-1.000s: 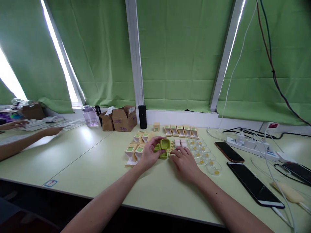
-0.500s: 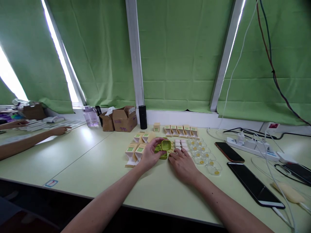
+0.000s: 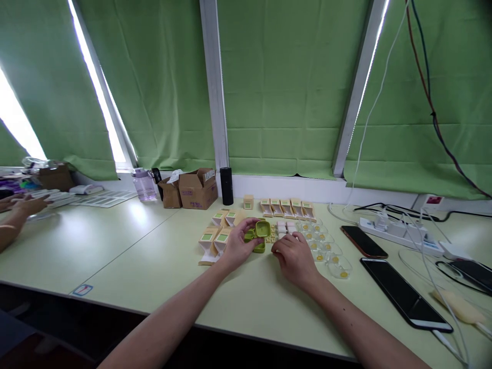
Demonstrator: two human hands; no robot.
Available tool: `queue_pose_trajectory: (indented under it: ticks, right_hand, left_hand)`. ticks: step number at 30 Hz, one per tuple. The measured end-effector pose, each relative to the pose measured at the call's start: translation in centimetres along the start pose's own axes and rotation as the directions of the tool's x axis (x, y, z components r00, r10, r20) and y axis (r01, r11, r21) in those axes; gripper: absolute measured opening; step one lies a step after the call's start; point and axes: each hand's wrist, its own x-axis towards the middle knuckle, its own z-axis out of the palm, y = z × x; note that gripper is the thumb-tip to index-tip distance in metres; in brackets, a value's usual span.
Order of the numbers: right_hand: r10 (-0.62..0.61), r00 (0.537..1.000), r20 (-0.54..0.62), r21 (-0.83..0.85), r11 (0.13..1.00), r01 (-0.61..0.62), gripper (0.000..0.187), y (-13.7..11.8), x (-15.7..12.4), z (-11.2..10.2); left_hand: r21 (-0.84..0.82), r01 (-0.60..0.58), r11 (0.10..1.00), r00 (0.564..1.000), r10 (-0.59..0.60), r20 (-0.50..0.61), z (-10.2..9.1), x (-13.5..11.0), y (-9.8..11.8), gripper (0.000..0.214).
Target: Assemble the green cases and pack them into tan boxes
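My left hand (image 3: 237, 244) grips a small green hinged case (image 3: 259, 233), open, with its lid tilted up. Just right of the case, my right hand (image 3: 295, 254) is curled with its fingertips pinched together; what they hold is too small to make out. Small cream and pink pieces (image 3: 285, 227) lie on the table right behind the fingers. Tan packets with green labels (image 3: 212, 238) sit to the left of my left hand. Clear shallow cups with yellow dots (image 3: 329, 251) run in a row to the right.
A row of tan boxes (image 3: 287, 207), cardboard cartons (image 3: 197, 187), a black cylinder (image 3: 226, 185) and a bottle (image 3: 144, 184) stand at the back. Two phones (image 3: 404, 293), a power strip (image 3: 400, 231) and cables lie at right. Another person's hands (image 3: 23, 206) are at far left.
My right hand curled from flat on the table into a pinch and shifted slightly right. The other person's arm at far left drew back toward the edge.
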Motion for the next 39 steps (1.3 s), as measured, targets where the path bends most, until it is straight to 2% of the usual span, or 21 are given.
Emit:
queue_pose_trajectory:
  ticks: [2,4,7,9,11,14,21,30,39]
  right_hand:
    - [0.063,0.996,-0.057,0.16,0.986,-0.053,0.019,-0.1,0.0,-0.3]
    - [0.172,0.982,-0.083,0.362,0.923,-0.131,0.013,-0.2,0.1,-0.6]
    - [0.359,0.931,-0.067,0.646,0.726,-0.233,0.008,-0.1,0.5,-0.9]
    - [0.444,0.895,-0.033,0.757,0.596,-0.268,0.015,0.1,0.8,-1.0]
    - [0.493,0.87,0.009,0.815,0.501,-0.292,0.022,0.4,1.0,-1.0]
    - [0.528,0.848,0.051,0.858,0.412,-0.308,0.026,0.4,1.2,-1.1]
    - [0.579,0.805,0.128,0.9,0.273,-0.339,0.039,-0.1,1.5,-1.9]
    - [0.632,0.756,0.168,0.927,0.159,-0.34,0.056,-0.4,1.8,-2.1]
    - [0.654,0.699,0.288,0.923,0.003,-0.384,0.063,0.1,1.8,-2.0]
  left_hand:
    - [0.019,-0.004,1.0,1.0,0.004,0.0,-0.1,0.0,-0.2,0.05]
    - [0.039,-0.007,0.999,1.0,0.007,-0.001,-0.1,0.1,-0.4,0.051]
    - [0.079,-0.011,0.997,1.0,0.011,0.001,-0.2,0.1,-0.5,0.052]
    - [0.111,-0.016,0.994,1.0,0.014,0.013,-0.2,0.0,-0.5,0.051]
    - [0.142,-0.024,0.99,0.999,0.02,0.031,-0.2,-0.1,-0.4,0.052]
    - [0.177,-0.041,0.983,0.998,0.03,0.06,-0.1,-0.3,-0.2,0.052]
    - [0.245,-0.052,0.968,0.995,0.029,0.098,0.0,-0.6,0.3,0.051]
    - [0.269,-0.057,0.962,0.992,0.023,0.128,0.2,-0.7,1.2,0.051]
    - [0.282,-0.037,0.959,0.99,-0.004,0.144,0.2,-0.8,1.2,0.051]
